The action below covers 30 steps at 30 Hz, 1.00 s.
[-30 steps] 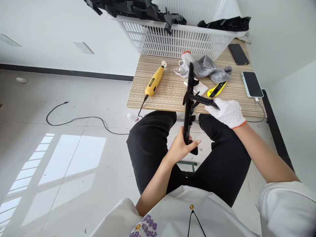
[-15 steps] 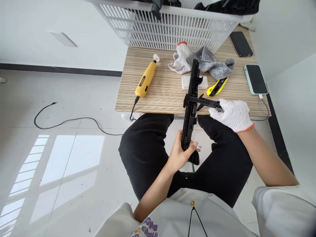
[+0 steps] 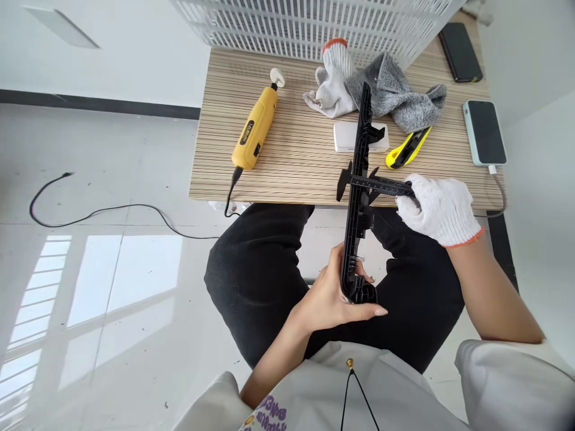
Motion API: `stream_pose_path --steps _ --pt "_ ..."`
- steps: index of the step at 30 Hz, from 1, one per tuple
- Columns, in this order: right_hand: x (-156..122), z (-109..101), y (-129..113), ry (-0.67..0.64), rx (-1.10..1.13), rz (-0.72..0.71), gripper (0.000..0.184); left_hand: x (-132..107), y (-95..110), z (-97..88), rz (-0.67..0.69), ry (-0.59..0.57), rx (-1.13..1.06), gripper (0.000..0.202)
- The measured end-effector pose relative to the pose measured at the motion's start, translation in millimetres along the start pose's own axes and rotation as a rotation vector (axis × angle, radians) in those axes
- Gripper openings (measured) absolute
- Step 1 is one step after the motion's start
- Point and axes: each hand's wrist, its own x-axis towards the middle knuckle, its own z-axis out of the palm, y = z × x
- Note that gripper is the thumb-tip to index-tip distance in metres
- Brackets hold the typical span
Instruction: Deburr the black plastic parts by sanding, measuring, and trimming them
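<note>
My bare left hand [image 3: 335, 299] grips the lower end of a long black plastic part [image 3: 357, 209], which points away from me over the table's front edge. My right hand [image 3: 440, 209], in a white knitted glove with an orange cuff, is closed on a black caliper [image 3: 381, 184]. The caliper's scale lies across the middle of the plastic part, its larger jaws out on the left side and the smaller ones on the right. Whether the jaws touch the part, I cannot tell.
On the wood-grain table [image 3: 296, 173] lie a yellow rotary tool [image 3: 255, 129], a white glove [image 3: 335, 84], a grey cloth [image 3: 395, 96], a white box [image 3: 348, 136], a yellow cutter [image 3: 408, 148], a dark phone [image 3: 460, 52] and a charging device [image 3: 485, 133]. Behind stands a white basket [image 3: 287, 27].
My left hand has shifted its hold and turned the plastic part, so its curved lower end shows. The caliper stays across it. The view has tilted down, showing less of the basket.
</note>
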Motion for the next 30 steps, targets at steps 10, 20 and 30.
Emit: stream_pose_path --steps 10,20,30 --pt "-2.3 1.7 3.3 0.051 -0.024 -0.041 0.038 2.2 0.1 -3.2 0.078 -0.09 0.007 0.071" --pt "-8.1 6.9 10.6 0.146 -0.067 -0.075 0.042 2.3 4.3 -10.1 0.012 -0.136 0.084 0.067" --pt "-10.3 6.6 10.3 0.202 -0.035 -0.041 0.052 5.3 4.4 -5.8 -0.013 -0.158 0.086 0.057"
